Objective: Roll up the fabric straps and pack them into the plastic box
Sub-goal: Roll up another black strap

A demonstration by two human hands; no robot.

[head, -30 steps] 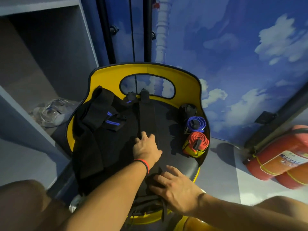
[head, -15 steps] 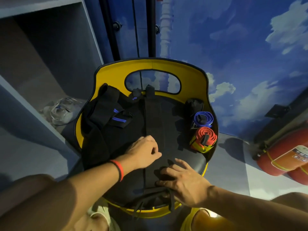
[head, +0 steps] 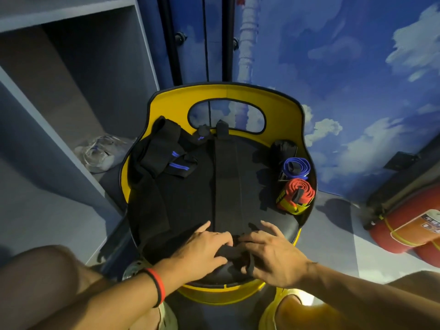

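A long black fabric strap (head: 227, 184) lies flat down the middle of a yellow chair's black seat (head: 188, 198). My left hand (head: 202, 248) and my right hand (head: 271, 253) meet at the strap's near end, fingers curled on it. Loose black straps with blue stripes (head: 166, 160) are heaped at the seat's left. At the right sit a rolled black strap (head: 283, 148), a rolled blue strap (head: 295, 169) and a rolled red strap (head: 297, 194). A clear plastic box (head: 100, 153) rests on the shelf to the left.
The yellow chair back (head: 226, 94) with a cut-out stands against a blue cloud-painted wall. Grey shelving (head: 66, 96) fills the left. Red fire extinguishers (head: 409, 229) lie on the floor at right. My knees are at the bottom corners.
My left hand slid back down the strap from mid-seat to its near end. My right hand shifted to meet it, and both now hold the strap's end.
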